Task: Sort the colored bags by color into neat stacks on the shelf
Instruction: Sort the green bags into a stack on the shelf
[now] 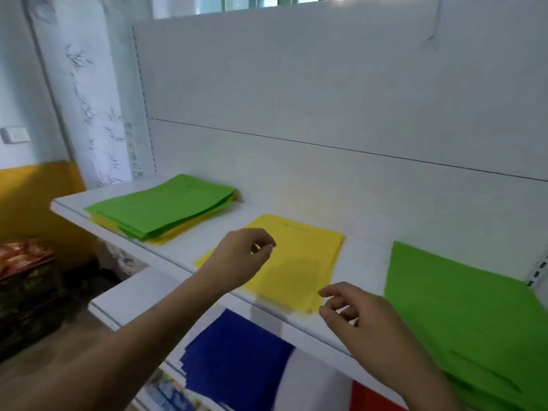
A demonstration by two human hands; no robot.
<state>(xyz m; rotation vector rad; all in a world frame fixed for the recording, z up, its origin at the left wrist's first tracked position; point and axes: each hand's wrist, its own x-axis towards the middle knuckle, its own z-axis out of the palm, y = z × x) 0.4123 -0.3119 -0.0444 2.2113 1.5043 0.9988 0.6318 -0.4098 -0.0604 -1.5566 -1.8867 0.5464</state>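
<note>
On the white shelf (364, 256) a yellow stack of bags (299, 262) lies in the middle. To its left sits a mixed pile (160, 209) with green bags on top and yellow ones showing underneath. A green stack (462, 310) lies at the right. My left hand (240, 256) hovers over the yellow stack's left part, fingers loosely curled, holding nothing. My right hand (355, 312) hangs at the stack's near right corner, fingers relaxed and empty.
A lower shelf holds a blue stack of bags (237, 357) and a red one (373, 398) at the bottom edge. The white back panel (326, 99) rises behind the shelf. Dark crates with red packets (23, 262) stand on the floor at the left.
</note>
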